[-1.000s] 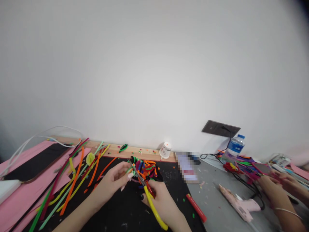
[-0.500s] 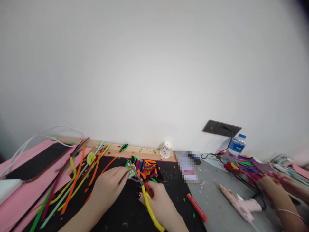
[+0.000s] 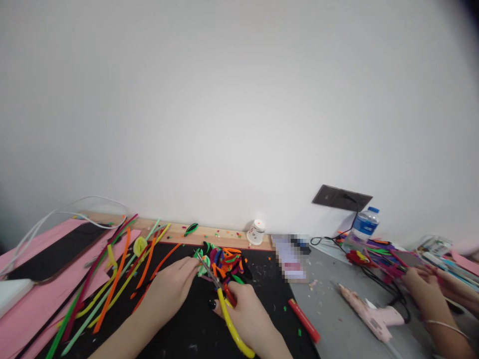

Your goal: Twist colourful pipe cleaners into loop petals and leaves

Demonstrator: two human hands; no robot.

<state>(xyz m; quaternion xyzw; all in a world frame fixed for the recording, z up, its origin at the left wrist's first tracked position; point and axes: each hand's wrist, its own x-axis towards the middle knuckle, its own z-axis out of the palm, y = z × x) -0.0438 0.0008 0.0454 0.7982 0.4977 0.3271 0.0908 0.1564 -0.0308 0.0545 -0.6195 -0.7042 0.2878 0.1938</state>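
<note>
My right hand [image 3: 245,316] grips yellow-handled scissors [image 3: 224,304], blades pointing up-left toward a green piece [image 3: 202,263]. My left hand [image 3: 170,286] pinches that green piece at the blade tips, fingers closed on it. Just behind both hands lies a heap of short coloured pipe-cleaner loops [image 3: 226,259], orange, green, purple and black, on a black mat [image 3: 179,329].
Long coloured pipe cleaners [image 3: 112,279] fan out at left over pink sheets [image 3: 26,304]. A small white cup [image 3: 256,232], a red stick [image 3: 304,321], a pink glue gun [image 3: 368,314] and a water bottle [image 3: 364,224] lie right. Another person's hands [image 3: 426,289] work at far right.
The scissors and my right hand slid slightly left and forward; my left hand lowered toward the mat with the green piece. The other person's hands shifted a little.
</note>
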